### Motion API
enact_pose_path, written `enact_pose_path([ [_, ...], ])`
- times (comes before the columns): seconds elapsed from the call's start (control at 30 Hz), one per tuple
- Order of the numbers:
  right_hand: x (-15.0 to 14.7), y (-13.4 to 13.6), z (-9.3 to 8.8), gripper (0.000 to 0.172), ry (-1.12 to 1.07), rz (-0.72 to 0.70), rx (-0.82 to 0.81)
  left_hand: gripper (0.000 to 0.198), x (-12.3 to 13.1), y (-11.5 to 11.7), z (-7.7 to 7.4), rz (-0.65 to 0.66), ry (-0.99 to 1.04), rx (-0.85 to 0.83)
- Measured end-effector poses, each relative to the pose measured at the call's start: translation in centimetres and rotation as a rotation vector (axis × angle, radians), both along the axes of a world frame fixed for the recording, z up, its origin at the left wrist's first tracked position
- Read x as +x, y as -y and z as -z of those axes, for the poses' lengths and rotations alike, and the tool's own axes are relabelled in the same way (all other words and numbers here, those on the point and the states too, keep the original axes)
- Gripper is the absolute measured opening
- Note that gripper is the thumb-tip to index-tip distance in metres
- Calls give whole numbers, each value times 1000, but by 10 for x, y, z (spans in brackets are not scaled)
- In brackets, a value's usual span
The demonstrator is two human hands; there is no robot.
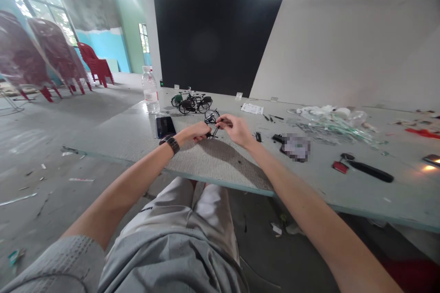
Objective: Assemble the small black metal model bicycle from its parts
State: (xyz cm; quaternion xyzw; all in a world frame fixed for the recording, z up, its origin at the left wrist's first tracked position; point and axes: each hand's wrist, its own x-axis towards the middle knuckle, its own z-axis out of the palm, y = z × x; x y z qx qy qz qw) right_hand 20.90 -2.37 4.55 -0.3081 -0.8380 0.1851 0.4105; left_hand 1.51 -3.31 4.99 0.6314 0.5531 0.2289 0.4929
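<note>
Just above the table's near edge, a partly assembled model bicycle (212, 116) with a spoked wheel is between my two hands. My left hand (200, 131) is closed on its dark lower end. From the right, my right hand (236, 129) has thumb and fingertips pinched together against the bicycle; the small dark piece at the fingertips is too fine to name. Behind them stand several small model bicycles (189, 102) with dark and green bags. Left of my hands lies a dark phone-like slab (165, 127).
A water bottle (150, 91) stands at the table's left. To the right lie a printed sheet (252, 109), small black parts (258, 137), a heap of clear plastic bags (330, 119) and a black-handled tool (371, 170). A black and white panel (216, 41) rises behind the table (117, 132).
</note>
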Motion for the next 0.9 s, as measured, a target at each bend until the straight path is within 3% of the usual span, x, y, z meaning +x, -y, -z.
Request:
enact_pose_path([
  [0.27,-4,-1,1,37,38,170,87,26,-3,-4,4,23,-86,66],
  [0.43,-5,0,4,35,84,80,140,22,-3,-4,4,19,-73,55],
  [0.57,-4,1,4,32,46,-5,50,21,-4,-6,7,47,-61,70],
  [0.73,-4,-1,3,27,-16,50,0,22,-7,-11,12,62,-60,92],
  [0.9,-7,-3,4,36,-7,140,50,29,-8,-12,13,41,-58,97],
])
